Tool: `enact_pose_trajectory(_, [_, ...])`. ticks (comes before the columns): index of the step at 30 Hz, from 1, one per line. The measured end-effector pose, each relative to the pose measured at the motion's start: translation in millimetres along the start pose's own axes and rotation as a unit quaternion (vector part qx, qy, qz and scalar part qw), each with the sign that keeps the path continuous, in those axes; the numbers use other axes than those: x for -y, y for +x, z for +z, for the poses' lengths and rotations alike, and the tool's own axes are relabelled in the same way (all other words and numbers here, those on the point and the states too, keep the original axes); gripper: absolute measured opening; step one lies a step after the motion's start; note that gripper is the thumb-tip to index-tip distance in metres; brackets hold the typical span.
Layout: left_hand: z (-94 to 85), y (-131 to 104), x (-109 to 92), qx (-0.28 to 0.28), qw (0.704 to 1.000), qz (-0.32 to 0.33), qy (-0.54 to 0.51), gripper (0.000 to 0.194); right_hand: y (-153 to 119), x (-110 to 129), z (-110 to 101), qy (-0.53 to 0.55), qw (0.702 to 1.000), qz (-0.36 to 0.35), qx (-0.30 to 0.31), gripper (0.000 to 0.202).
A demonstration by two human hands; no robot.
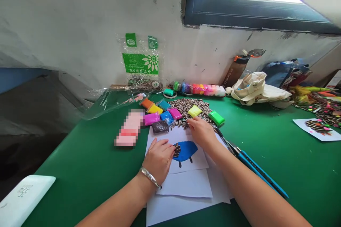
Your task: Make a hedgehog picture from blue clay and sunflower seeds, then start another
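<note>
My left hand [159, 158], with a silver bangle at the wrist, rests on a white paper sheet [186, 133], its fingers stretched out. Its fingertips touch the left end of a flat blue clay shape [185, 150], where several striped sunflower seeds [177, 150] are stuck. Two dark seeds stand below that shape like legs. Beyond the paper, my right hand [203, 132] reaches the near edge of a heap of sunflower seeds [186, 105]. Its fingertips are pinched together at a seed, partly hidden by the hand.
Clay packets [151, 118] lie left of the heap, with a green one [216, 117] on its right. Blue-handled tools [255, 168] lie beside my right forearm. A plastic seed bag [141, 64], bottle [236, 71] and cloth bag [250, 87] stand by the wall. A white device [26, 198] sits left.
</note>
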State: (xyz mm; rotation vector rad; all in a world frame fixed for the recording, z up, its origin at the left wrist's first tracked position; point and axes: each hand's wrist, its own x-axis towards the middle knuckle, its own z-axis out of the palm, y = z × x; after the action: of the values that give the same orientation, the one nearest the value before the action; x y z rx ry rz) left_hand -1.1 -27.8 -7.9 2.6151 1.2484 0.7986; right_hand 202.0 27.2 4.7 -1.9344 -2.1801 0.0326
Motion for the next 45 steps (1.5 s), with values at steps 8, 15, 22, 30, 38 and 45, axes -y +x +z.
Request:
enact_pose_trajectory(8, [-6.6, 0.6, -1.5, 0.017, 0.999, -0.011, -0.030, 0.016, 0.2, -4.5, 13.7, -0.005, 1.000, -0.021, 0.001, 0.028])
enact_pose_trajectory(15, [-4.1, 0.4, -0.4, 0.037, 0.999, -0.009, -0.019, 0.018, 2.9, -4.6, 20.2, -0.057, 0.998, -0.036, -0.015, 0.022])
enact_pose_trajectory(22, [-4.5, 1.2, -1.2, 0.038, 0.999, -0.014, -0.019, 0.017, 4.2, -5.9, 18.8, -0.075, 0.994, -0.072, -0.018, 0.017])
enact_pose_trajectory(30, [-5.4, 0.1, -1.0, 0.047, 0.998, -0.026, -0.024, 0.017, -1.7, -3.1, 1.7, -0.035, 0.997, -0.049, -0.055, 0.022])
enact_pose_trajectory(38, [-5.9, 0.1, -1.2, 0.064, 0.997, -0.026, -0.023, 0.018, -52.2, 11.4, -18.3, 0.275, 0.953, -0.125, 0.035, 0.025])
enact_pose_trajectory(45, [-6.3, 0.5, -2.0, 0.065, 0.997, -0.025, -0.020, 0.018, -62.2, 12.8, 0.0, 0.302, 0.944, -0.127, 0.042, 0.021])
